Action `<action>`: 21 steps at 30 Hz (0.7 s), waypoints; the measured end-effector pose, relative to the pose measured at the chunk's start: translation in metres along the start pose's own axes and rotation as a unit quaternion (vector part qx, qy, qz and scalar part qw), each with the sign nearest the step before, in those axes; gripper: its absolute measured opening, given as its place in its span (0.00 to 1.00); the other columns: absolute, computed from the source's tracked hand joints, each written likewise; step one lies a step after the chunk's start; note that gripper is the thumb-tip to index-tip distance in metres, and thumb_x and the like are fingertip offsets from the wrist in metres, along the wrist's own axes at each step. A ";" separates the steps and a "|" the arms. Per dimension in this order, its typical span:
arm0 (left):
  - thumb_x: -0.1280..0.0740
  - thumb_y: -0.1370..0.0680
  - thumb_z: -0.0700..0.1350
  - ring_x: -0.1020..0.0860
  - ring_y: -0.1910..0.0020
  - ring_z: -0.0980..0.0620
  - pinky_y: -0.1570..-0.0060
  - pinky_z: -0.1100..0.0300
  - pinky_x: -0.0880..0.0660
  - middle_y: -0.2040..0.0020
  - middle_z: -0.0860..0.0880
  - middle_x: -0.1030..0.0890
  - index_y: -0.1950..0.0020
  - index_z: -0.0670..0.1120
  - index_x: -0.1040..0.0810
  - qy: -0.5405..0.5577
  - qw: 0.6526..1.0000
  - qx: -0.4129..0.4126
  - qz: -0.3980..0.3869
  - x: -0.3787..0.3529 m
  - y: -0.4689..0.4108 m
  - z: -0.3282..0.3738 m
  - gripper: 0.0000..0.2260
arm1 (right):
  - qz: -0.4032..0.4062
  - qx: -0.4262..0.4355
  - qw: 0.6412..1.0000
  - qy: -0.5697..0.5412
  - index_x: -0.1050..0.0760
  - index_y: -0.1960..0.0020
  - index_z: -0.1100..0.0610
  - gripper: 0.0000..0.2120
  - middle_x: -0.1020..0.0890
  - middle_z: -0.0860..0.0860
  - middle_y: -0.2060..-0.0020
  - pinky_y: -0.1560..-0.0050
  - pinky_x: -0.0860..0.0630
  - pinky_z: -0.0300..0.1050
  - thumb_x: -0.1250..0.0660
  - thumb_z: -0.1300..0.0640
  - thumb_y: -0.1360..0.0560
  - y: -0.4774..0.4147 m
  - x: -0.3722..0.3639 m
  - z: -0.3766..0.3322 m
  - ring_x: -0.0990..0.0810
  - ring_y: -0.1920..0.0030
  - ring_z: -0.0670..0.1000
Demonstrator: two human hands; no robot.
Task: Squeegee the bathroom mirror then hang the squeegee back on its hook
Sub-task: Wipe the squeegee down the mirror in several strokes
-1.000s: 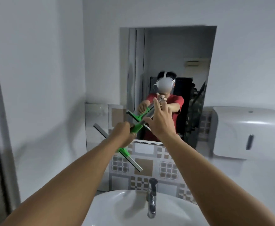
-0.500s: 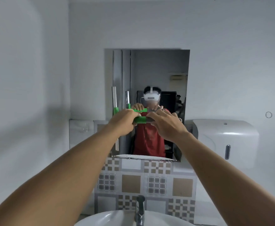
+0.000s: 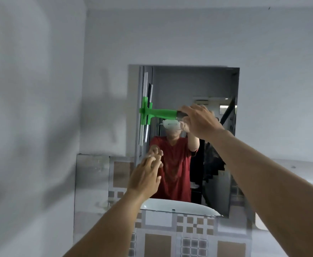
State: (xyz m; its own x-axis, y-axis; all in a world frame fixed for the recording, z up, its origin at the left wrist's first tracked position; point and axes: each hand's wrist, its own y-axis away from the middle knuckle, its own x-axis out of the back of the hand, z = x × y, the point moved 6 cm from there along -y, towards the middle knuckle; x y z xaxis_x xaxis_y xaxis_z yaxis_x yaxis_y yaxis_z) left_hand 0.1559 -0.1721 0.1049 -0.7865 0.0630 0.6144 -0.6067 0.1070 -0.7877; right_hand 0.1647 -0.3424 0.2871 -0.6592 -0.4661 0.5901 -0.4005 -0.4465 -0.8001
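Patterned brown-and-grey tiles (image 3: 192, 236) below; white dispenser (image 3: 300, 175) at right wall; grey painted wall (image 3: 170, 34) above.

there is one green squeegee (image 3: 152, 113). there is one mirror (image 3: 215, 86) on the wall. there are two hands, one left hand (image 3: 146, 178) and one right hand (image 3: 198, 120). there is one white box (image 3: 298, 175) at the right edge of the wall. the tiles (image 3: 192, 236) under the mirror are too many to count.
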 end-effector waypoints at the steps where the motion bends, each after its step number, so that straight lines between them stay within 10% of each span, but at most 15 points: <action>1: 0.30 0.22 0.50 0.32 0.26 0.44 0.29 0.53 0.29 0.24 0.45 0.34 0.20 0.49 0.38 -0.014 1.000 0.001 -0.018 -0.010 -0.005 -0.005 0.32 | 0.005 0.003 1.000 0.001 0.28 0.33 0.50 0.14 0.21 0.56 0.45 0.42 0.26 0.66 0.39 0.60 0.17 -0.010 0.000 0.001 0.24 0.40 0.62; 7: 0.30 0.21 0.47 0.55 0.18 0.39 0.20 0.47 0.51 0.16 0.40 0.57 0.16 0.53 0.55 -0.051 0.998 0.021 -0.040 -0.041 -0.036 -0.024 0.42 | -0.002 0.017 1.000 0.010 0.33 0.26 0.40 0.23 0.22 0.55 0.44 0.42 0.27 0.62 0.40 0.59 0.17 -0.053 -0.003 0.007 0.26 0.39 0.59; 21: 0.32 0.20 0.47 0.54 0.18 0.39 0.21 0.48 0.53 0.16 0.42 0.57 0.17 0.56 0.57 -0.051 0.998 0.011 -0.022 -0.050 -0.046 -0.033 0.41 | -0.026 0.038 0.996 0.077 0.39 0.24 0.36 0.32 0.29 0.53 0.50 0.43 0.29 0.60 0.40 0.64 0.19 -0.069 -0.009 0.018 0.27 0.42 0.60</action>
State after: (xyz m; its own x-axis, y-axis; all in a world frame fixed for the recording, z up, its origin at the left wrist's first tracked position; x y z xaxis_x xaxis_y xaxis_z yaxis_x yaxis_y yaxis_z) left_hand 0.2268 -0.1478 0.1122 -0.7660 -0.0418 0.6415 -0.6425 0.0855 -0.7615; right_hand 0.2095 -0.3209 0.3394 -0.7309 -0.3210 0.6023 -0.3914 -0.5258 -0.7552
